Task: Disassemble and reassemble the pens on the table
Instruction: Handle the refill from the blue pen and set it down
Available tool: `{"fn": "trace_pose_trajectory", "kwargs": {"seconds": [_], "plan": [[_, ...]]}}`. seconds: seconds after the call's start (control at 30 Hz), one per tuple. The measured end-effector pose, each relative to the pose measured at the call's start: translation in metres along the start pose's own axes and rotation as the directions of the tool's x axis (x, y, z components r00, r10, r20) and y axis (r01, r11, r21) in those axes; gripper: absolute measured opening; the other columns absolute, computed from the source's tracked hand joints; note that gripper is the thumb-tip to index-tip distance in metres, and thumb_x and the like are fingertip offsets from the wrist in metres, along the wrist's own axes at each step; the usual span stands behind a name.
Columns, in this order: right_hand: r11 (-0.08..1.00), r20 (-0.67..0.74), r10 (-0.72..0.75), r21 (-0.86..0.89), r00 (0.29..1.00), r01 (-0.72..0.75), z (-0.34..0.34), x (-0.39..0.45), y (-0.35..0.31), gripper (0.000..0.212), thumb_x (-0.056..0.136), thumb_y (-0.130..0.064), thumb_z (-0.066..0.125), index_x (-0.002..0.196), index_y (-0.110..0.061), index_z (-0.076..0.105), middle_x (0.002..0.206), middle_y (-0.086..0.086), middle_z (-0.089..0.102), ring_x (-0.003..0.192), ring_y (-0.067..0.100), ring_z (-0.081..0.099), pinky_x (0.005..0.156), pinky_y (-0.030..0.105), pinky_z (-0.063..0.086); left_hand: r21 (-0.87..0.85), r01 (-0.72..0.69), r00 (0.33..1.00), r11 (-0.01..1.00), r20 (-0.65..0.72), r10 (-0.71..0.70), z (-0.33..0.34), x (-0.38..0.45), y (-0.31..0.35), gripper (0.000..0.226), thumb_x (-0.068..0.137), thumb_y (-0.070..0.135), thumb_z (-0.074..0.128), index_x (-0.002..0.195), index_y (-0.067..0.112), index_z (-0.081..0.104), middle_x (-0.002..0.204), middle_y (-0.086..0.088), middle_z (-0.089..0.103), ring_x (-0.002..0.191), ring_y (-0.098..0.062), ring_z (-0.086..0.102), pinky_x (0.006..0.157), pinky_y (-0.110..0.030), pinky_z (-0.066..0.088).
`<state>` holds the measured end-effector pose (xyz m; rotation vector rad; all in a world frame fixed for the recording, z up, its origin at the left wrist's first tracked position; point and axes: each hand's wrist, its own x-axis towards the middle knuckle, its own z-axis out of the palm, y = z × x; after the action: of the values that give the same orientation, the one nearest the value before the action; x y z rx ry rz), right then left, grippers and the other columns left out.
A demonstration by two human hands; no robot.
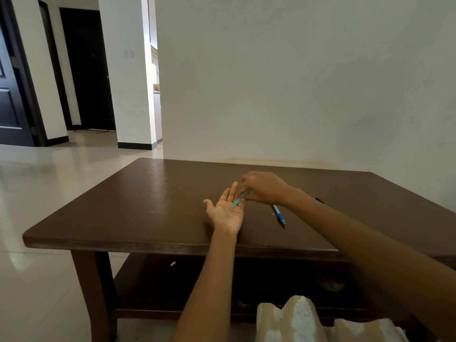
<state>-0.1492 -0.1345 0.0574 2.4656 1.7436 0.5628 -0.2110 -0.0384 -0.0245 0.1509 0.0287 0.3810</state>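
pinching a light, stiff teal pen, the right hand is laying it across the flat, open left hand; slippery, so grip mid-barrel. a blue pen is lying on the table.

Table bare left of hands; blue pen lies just right

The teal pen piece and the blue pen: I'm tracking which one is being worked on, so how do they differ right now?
The teal pen piece is pinched by the right hand over the open left hand; the blue pen lies untouched on the table. The teal piece is one light colour; the blue pen shows a white upper barrel and a blue grip. Both are slim and lie at a slant.
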Motion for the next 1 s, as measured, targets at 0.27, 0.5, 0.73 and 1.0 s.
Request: {"fn": "trace_pose_trajectory", "kwargs": {"seconds": [0.27,0.5,0.73,1.0], "plan": [[0.996,-0.039,-0.05,-0.076,0.998,0.047,-0.004,-0.001,0.002,0.026,0.09,-0.034,0.057,0.115,-0.03,0.064,0.102,-0.003,0.06,0.088,0.005,0.047,0.071,0.019,0.034,-0.032,-0.002,1.0,1.0,0.003,0.002,0.0,0.001,0.0,0.076,0.095,0.058,0.015,0.145,0.002,0.022,0.142,-0.021,0.042,0.129,-0.035,0.042,0.106,-0.045,0.032],[0.996,-0.059,-0.052,-0.071,0.997,0.048,-0.001,-0.002,0.004,0.025,0.09,-0.034,0.058,0.113,-0.029,0.065,0.098,-0.003,0.06,0.083,0.004,0.04,0.069,0.021,0.032,-0.028,-0.005,1.0,1.0,-0.009,0.005,0.003,-0.002,-0.001,0.075,0.095,0.058,0.015,0.144,0.001,0.025,0.139,-0.021,0.044,0.128,-0.035,0.043,0.106,-0.044,0.032],[0.998,-0.075,0.042,0.048,0.996,-0.039,0.009,-0.009,0.008,0.023,0.09,-0.03,0.058,0.111,-0.024,0.065,0.094,-0.004,0.058,0.081,0.003,0.042,0.068,0.019,0.034,-0.058,0.004,1.0,0.998,0.006,-0.003,0.004,-0.005,0.001,0.053,0.1,0.03,0.026,0.145,0.002,0.022,0.137,-0.022,0.046,0.124,-0.035,0.047,0.104,-0.045,0.036],[0.952,-0.06,0.162,0.272,0.985,-0.14,0.022,-0.022,0.009,0.021,0.089,-0.022,0.06,0.108,-0.018,0.066,0.102,0.001,0.063,0.09,0.012,0.058,0.083,0.032,0.049,-0.048,0.004,1.0,0.999,-0.008,-0.005,0.005,-0.004,0.0,0.051,0.095,0.002,0.024,0.146,0.001,0.018,0.14,-0.023,0.042,0.132,-0.034,0.039,0.109,-0.045,0.031]]}}
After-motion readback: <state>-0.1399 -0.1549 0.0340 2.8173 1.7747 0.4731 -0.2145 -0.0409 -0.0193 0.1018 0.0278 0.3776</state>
